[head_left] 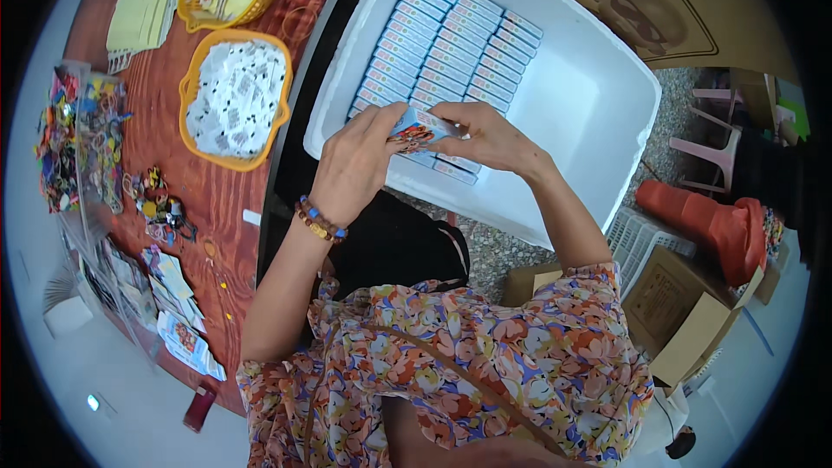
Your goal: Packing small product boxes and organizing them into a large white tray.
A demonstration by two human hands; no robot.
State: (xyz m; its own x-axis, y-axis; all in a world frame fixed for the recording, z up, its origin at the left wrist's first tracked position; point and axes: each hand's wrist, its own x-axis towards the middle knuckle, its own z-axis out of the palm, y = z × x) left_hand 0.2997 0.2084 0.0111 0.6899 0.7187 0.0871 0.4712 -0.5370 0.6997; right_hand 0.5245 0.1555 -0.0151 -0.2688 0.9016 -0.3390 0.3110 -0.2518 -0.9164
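Between my two hands is a small printed cardboard box, held above the near end of a white foam bin. My left hand, with beaded bracelets at the wrist, grips the box's left side. The fingers of my right hand close on its right end, by what looks like an end flap. Beneath them, inside the foam bin, small light-blue boxes stand packed in three rows along the left part. My hands hide the near part of these rows.
On the red wooden table to the left are a yellow basket of small white packets, another yellow basket, yellow sheets, colourful trinkets and flattened printed boxes. Large cartons, a pink stool and a red bag lie right.
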